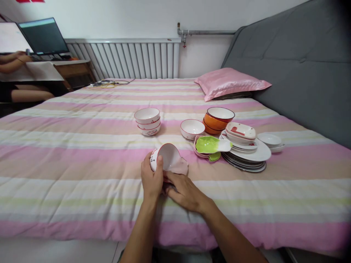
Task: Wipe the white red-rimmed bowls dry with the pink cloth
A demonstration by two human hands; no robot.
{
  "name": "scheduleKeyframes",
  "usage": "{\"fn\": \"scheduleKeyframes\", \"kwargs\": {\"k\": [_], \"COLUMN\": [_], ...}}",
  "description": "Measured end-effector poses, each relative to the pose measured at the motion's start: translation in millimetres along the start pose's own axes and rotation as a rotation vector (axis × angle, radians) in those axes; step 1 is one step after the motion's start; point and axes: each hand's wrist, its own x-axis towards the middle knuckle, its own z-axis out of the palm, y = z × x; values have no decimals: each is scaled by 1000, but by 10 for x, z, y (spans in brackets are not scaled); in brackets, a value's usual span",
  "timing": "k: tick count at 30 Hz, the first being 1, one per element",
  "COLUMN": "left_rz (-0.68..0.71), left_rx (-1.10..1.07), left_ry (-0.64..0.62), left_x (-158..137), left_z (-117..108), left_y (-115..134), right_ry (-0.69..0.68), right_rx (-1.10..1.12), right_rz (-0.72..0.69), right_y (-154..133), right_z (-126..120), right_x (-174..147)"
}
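My left hand (pixel 152 179) grips a white bowl (pixel 168 155) with a red rim and small printed figures, tipped on its side above the bed. My right hand (pixel 187 190) is closed on a pale pink cloth (pixel 181 166), which lies over the bowl's lower right rim. Some of the right fingers are hidden under the bowl and cloth. Beyond my hands stands a stack of similar white bowls (pixel 148 122). One more white bowl (pixel 192 128) sits upright to the right of that stack.
Orange bowls (pixel 215 123), green leaf-shaped dishes (pixel 210 145), stacked plates (pixel 261 151) and small white dishes (pixel 270 140) cluster at right on the striped bedsheet (pixel 82 153). Farther back are a pink pillow (pixel 231 82) and cables (pixel 115 83). A person (pixel 16 62) sits by monitors at left.
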Motion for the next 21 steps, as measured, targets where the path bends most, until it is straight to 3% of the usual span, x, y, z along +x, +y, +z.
{"fn": "scheduleKeyframes", "kwargs": {"k": [4,9,21], "left_rz": [-8,-25,-32], "left_rx": [-5,17,-39], "left_ry": [-7,-34,-47], "left_x": [20,41,48], "left_z": [-9,-20,-35], "left_y": [-26,-39,-49], "right_ry": [-37,-43,10], "right_rx": [-169,-302,-383], "right_rz": [-32,51,160], "right_y": [35,150,213], "right_z": [-17,-9,-25], "right_x": [-13,-20,23]}}
